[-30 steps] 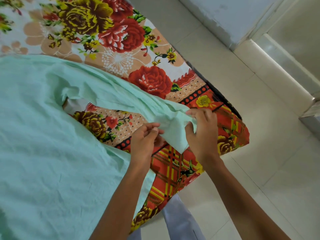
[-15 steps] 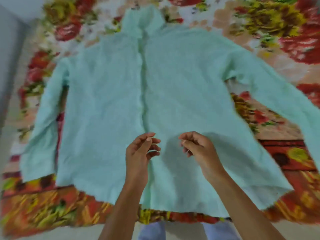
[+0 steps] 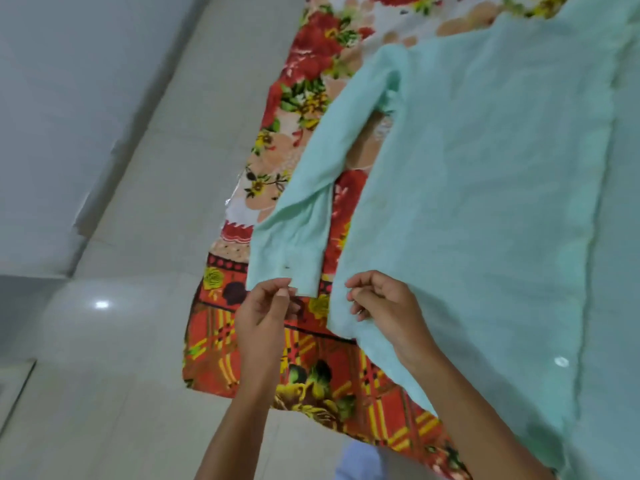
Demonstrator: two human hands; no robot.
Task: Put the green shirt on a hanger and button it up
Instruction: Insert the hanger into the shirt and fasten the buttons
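Observation:
The light green shirt point(image 3: 485, 202) lies spread flat on a floral bed sheet point(image 3: 311, 81). Its long left sleeve point(image 3: 311, 188) runs down towards me and ends in a cuff point(image 3: 294, 268). My left hand point(image 3: 266, 317) hovers just below that cuff, its curled fingertips right at the cuff's lower edge, and it holds nothing that I can see. My right hand point(image 3: 384, 306) hangs with loosely curled fingers over the shirt's side edge near the hem. A white button point(image 3: 561, 361) shows on the front. No hanger is in view.
The bed's edge, with an orange checked border point(image 3: 242, 348), runs diagonally below my hands. Pale floor tiles point(image 3: 138, 237) fill the left side, bounded by a grey wall point(image 3: 52, 98).
My view has swung from the right sleeve, across the shirt's front, to the left sleeve. Both hands let go of the right cuff and now sit by the left cuff.

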